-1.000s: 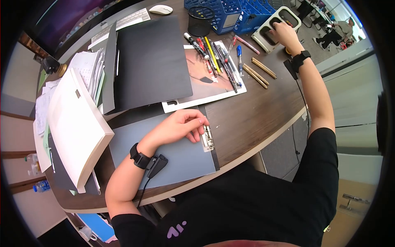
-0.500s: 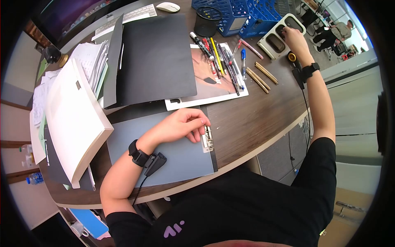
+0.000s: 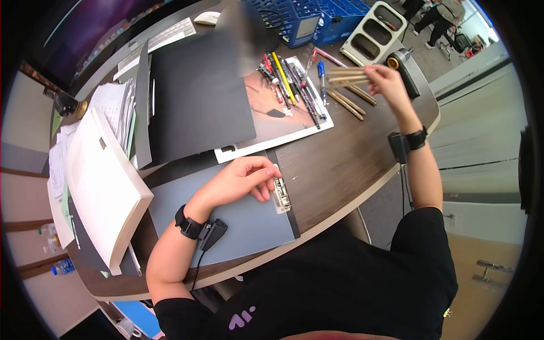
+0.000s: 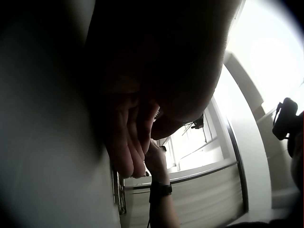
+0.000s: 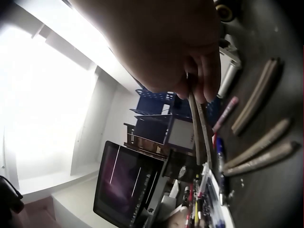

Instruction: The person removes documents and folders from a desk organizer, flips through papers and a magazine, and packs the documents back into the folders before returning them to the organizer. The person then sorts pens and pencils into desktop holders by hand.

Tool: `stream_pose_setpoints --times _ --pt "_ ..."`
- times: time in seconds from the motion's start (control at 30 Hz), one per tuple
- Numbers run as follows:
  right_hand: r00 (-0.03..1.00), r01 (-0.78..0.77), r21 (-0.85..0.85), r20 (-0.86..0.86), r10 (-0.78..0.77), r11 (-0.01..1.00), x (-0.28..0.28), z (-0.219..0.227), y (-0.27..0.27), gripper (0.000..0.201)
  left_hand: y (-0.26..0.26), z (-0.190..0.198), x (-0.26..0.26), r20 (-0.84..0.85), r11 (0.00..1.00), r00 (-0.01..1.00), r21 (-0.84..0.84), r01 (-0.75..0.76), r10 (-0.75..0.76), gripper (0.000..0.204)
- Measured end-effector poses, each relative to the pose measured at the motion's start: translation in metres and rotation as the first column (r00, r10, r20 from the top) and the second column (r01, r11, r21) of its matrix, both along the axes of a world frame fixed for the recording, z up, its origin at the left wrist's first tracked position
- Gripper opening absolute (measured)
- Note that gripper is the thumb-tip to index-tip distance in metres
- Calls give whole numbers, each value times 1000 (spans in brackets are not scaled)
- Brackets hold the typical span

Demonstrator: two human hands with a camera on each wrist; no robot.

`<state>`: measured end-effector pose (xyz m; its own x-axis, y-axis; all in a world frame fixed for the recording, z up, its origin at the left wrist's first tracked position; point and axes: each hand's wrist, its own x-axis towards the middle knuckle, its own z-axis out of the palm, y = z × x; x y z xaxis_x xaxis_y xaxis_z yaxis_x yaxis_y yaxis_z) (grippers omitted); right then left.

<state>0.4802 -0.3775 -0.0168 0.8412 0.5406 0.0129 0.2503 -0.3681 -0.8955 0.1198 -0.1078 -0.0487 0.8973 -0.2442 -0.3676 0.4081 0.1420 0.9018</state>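
Note:
My right hand point(image 3: 386, 86) pinches a few brown wooden pencils point(image 3: 344, 76) by one end, pointing left over the desk. In the right wrist view, two of these held pencils point(image 5: 196, 130) stick out from between thumb and fingers. More brown pencils point(image 3: 347, 106) lie on the desk beneath them. Just beyond sits a cream organizer point(image 3: 356, 59) with three compartments and small items in the far one. My left hand point(image 3: 241, 182) rests loosely on a grey folder point(image 3: 249, 226), its fingers bent and holding nothing, fingertips at the folder's metal clip point(image 3: 281, 195).
A heap of pens point(image 3: 289, 85) covers a printed sheet point(image 3: 266, 139). Behind stand blue perforated baskets point(image 3: 334, 25). At left are a black folder point(image 3: 198, 96), a thick white book point(image 3: 107, 181) and papers point(image 3: 113, 107). A black tool point(image 3: 411, 79) lies by the organizer.
My right hand has left the organizer and come back towards me, now with brown pencils in its fingers. My left hand stays on the grey folder.

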Motion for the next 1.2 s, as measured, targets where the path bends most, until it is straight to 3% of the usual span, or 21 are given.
stream_pose_setpoints --times 0.1,0.17,0.2,0.23,0.3,0.33,0.37,0.43,0.47,0.53,0.57,0.63,0.67,0.73,0.83,0.87,0.97,1.03,1.1,1.2 --pt "997 -39 -88 -63 34 995 -7 -20 1 30 -1 -1 -2 12 1000 1000 8 -13 13 27" --pt "995 26 -293 104 5 956 -24 1 10 33 -1 0 -1 -28 999 999 -19 -43 43 27" --pt "918 69 -382 385 91 922 -21 4 9 33 -1 0 0 -21 999 999 -7 -44 44 26" --pt "764 139 -455 614 197 879 -17 5 8 33 -2 1 0 -18 1000 999 -6 -28 28 26" --pt "711 216 -459 678 183 862 -13 25 17 31 -3 2 1 -20 998 998 2 -59 59 27" --pt "616 209 -324 776 133 922 -1 23 21 26 -2 2 0 -4 998 998 -4 -64 64 27" --pt "587 225 -330 797 143 917 7 31 27 25 -2 3 0 -9 998 998 -4 -59 59 27" --pt "357 341 -221 930 92 914 21 41 40 28 -2 6 1 -27 998 998 0 -57 57 27" --pt "361 341 -222 928 90 914 32 45 43 28 -1 6 1 -26 999 998 -4 -54 53 27" --pt "221 444 -114 975 15 889 54 52 55 33 -1 6 1 -26 998 998 -6 -56 56 27" --pt "246 523 -184 967 59 832 59 58 58 48 -1 5 0 -23 998 998 -13 -58 58 27" --pt "291 602 -247 954 79 759 80 55 57 49 0 4 -1 -25 998 998 -15 -61 61 27" --pt "290 598 -248 953 82 762 88 52 56 49 0 4 -1 -24 998 998 -21 -60 59 27" --pt "402 581 -409 896 188 704 96 47 54 34 0 4 -1 -21 998 998 -26 -60 60 27" --pt "396 546 -334 911 115 768 94 50 48 34 0 3 0 -16 998 998 -29 -59 59 27" --pt "342 539 -243 938 55 807 96 53 46 32 1 2 0 -13 998 998 -29 -62 61 27" --pt "222 615 -182 974 52 767 108 68 37 36 2 2 0 -22 999 999 -21 -44 43 28" --pt "244 631 -250 963 117 735 125 70 30 38 2 1 1 -23 999 999 -25 -44 43 28" --pt "397 631 -492 869 295 600 132 71 30 42 2 0 0 -20 999 999 -27 -47 46 28" --pt "368 633 -483 875 313 605 148 72 33 46 2 -1 0 -20 998 998 -35 -55 54 27"
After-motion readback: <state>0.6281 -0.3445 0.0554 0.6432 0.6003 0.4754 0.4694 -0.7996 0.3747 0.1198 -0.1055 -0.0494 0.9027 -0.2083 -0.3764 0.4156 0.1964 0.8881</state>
